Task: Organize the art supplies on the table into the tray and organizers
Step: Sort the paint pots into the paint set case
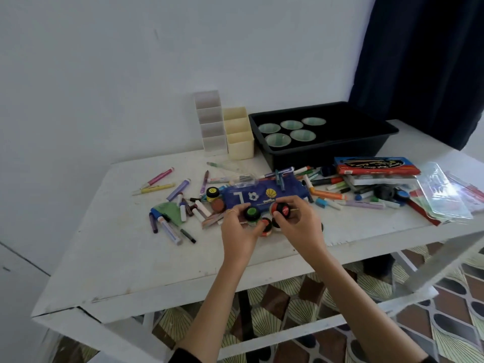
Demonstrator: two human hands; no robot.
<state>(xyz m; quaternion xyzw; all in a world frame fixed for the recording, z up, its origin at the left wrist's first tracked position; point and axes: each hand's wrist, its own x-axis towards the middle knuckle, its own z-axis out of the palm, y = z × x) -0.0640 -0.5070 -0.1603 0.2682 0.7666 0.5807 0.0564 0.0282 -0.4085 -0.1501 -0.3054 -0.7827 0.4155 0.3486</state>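
I was collecting paint pots, my left hand (239, 231) gripping the green pot (252, 213) and my right hand (301, 226) the red pot (281, 209). Next, I judged, both should go into the cups (277, 140) in the tray (327, 151).

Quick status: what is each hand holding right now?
The left hand grips the green-lidded paint pot.
The right hand grips the red-lidded paint pot.
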